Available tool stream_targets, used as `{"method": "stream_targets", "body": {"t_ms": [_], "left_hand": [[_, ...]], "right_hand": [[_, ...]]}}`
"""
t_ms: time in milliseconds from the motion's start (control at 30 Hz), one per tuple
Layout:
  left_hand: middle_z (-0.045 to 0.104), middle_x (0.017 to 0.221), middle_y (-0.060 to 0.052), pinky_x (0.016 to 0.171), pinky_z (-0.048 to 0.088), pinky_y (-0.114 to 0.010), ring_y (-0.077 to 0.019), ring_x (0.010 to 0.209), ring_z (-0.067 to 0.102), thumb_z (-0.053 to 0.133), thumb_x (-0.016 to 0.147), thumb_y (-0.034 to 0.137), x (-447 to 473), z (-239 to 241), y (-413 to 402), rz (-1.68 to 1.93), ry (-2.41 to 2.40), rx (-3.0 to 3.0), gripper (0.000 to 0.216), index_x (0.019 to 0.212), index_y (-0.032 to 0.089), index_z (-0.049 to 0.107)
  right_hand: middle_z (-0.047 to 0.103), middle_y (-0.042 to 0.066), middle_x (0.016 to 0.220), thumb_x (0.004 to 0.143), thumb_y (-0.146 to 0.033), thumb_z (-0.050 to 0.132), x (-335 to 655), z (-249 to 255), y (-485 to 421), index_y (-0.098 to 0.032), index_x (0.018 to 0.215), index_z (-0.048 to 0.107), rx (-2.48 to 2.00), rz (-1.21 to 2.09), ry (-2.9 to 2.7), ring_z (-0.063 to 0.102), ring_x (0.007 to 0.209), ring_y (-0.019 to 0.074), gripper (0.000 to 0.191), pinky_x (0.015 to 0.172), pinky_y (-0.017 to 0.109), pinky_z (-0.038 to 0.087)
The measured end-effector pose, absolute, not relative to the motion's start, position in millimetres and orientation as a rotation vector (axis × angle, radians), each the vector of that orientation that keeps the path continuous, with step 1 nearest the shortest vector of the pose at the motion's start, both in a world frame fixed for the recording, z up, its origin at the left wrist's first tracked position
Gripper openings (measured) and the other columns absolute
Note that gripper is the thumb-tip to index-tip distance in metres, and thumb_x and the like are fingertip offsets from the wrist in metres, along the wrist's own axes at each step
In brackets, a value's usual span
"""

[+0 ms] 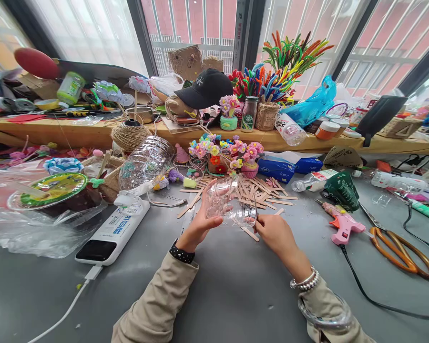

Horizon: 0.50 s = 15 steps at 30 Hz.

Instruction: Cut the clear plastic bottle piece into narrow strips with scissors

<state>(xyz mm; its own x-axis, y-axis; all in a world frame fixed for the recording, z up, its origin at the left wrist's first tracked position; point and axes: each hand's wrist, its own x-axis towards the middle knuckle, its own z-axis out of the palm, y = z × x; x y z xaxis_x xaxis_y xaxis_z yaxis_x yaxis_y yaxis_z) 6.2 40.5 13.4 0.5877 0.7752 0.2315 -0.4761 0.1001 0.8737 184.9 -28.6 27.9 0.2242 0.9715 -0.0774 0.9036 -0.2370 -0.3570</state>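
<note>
A transparent plastic bottle piece (pixel 230 202) is held above the grey table, tilted on its side, its round end toward the right. My left hand (pixel 202 216) is wrapped round its left side, the fingers showing through the plastic. At the right end, my right hand (pixel 273 231) is closed against the rim; its fingertips are partly hidden, and whether it also holds something small does not show. Just behind the bottle piece lies a loose pile of wooden craft sticks (pixel 260 193), a few of them reaching under it.
To the right are a pink glue gun (pixel 343 221) with a black cord and orange-handled scissors (pixel 402 250). A white power bank (pixel 114 231) with a cable lies left. Behind stand a large plastic bottle (pixel 146 162), twine (pixel 130 136) and pink flowers (pixel 250 152).
</note>
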Motion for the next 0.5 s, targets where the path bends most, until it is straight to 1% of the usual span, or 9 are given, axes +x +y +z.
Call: {"method": "stream_targets", "body": {"t_ms": [333, 500], "left_hand": [[0.036, 0.14, -0.007, 0.105, 0.028, -0.052, -0.0326, 0.127, 0.038, 0.075, 0.061, 0.039, 6.1, 12.7, 40.6, 0.938, 0.304, 1.154, 0.102, 0.14, 0.041, 0.01], [0.038, 0.138, -0.008, 0.104, 0.027, -0.052, -0.0332, 0.127, 0.037, 0.076, 0.06, 0.039, 6.3, 12.8, 39.9, 0.935, 0.316, 1.164, 0.103, 0.139, 0.041, 0.012]], "right_hand": [[0.066, 0.006, 0.064, 0.087, -0.047, 0.044, 187.1, 28.4, -27.8, -0.019, 0.062, 0.065, -2.259, 0.447, -1.796, 0.058, 0.062, 0.0171, 0.043, 0.05, 0.024, 0.026], [0.066, 0.005, 0.062, 0.088, -0.045, 0.043, 187.0, 30.9, -28.7, -0.019, 0.058, 0.064, -2.269, 0.439, -1.801, 0.058, 0.061, 0.0164, 0.045, 0.05, 0.024, 0.025]]}}
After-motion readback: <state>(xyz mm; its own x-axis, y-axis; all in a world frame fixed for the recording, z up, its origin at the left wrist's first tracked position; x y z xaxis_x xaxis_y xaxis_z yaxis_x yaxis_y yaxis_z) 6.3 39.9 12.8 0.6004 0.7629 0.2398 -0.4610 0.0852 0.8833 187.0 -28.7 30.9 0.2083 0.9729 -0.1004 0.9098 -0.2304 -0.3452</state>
